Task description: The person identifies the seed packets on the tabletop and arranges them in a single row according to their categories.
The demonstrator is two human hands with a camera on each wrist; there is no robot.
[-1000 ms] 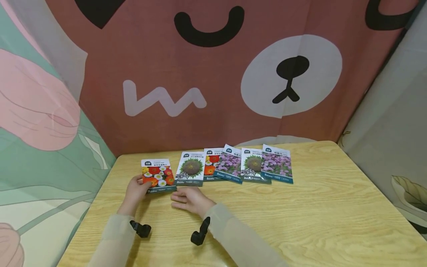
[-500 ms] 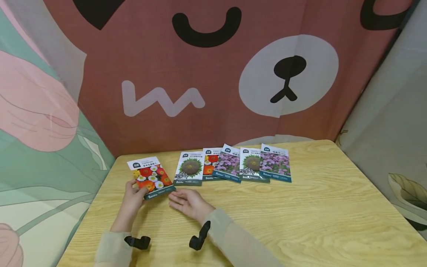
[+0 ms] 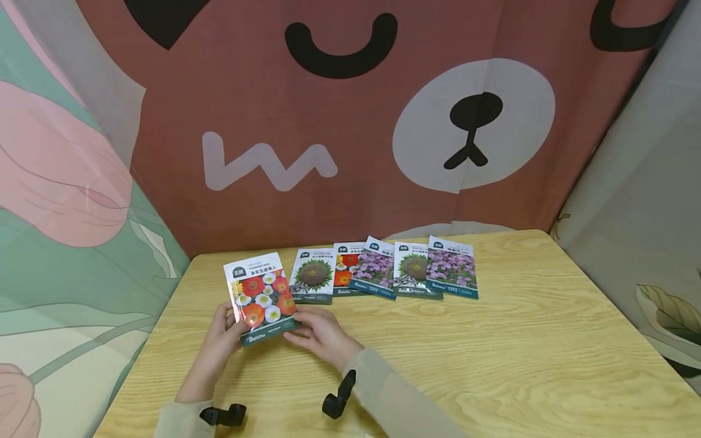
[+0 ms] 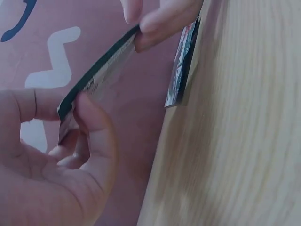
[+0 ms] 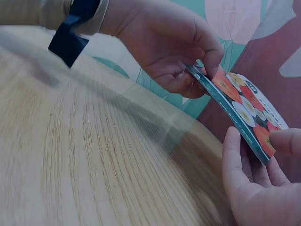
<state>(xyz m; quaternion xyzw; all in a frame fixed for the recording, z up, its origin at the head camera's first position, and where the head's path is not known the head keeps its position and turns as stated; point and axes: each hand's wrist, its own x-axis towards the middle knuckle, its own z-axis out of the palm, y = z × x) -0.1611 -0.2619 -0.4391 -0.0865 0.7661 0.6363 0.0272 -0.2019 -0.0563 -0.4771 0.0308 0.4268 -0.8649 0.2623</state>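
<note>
A seed packet (image 3: 265,298) with red, orange and white poppies on its front is held up over the left part of the table, tilted toward the head camera. My left hand (image 3: 216,344) pinches its lower left side, thumb on the front and fingers behind. At the lower right corner, my right hand (image 3: 325,340) takes the packet between thumb and fingers. The left wrist view shows the packet's dark green bottom edge (image 4: 96,68) spanning both hands. From the right wrist, the poppy print (image 5: 254,106) faces up, with the right fingers (image 5: 233,153) underneath.
Behind, a row of seed packets lies on the wooden table (image 3: 465,365): a green-rimmed flower head packet (image 3: 314,277), another poppy packet (image 3: 344,271), an overlapping purple-flower packet (image 3: 376,267), then one more of each flower head and purple kind (image 3: 453,267). A printed cloth (image 3: 350,201) hangs beyond the far edge.
The left hand has lifted the poppy packet off the table and drawn it nearer, turning it slightly. The right hand, beside its corner before, now grips that corner. The other packets stay put.
</note>
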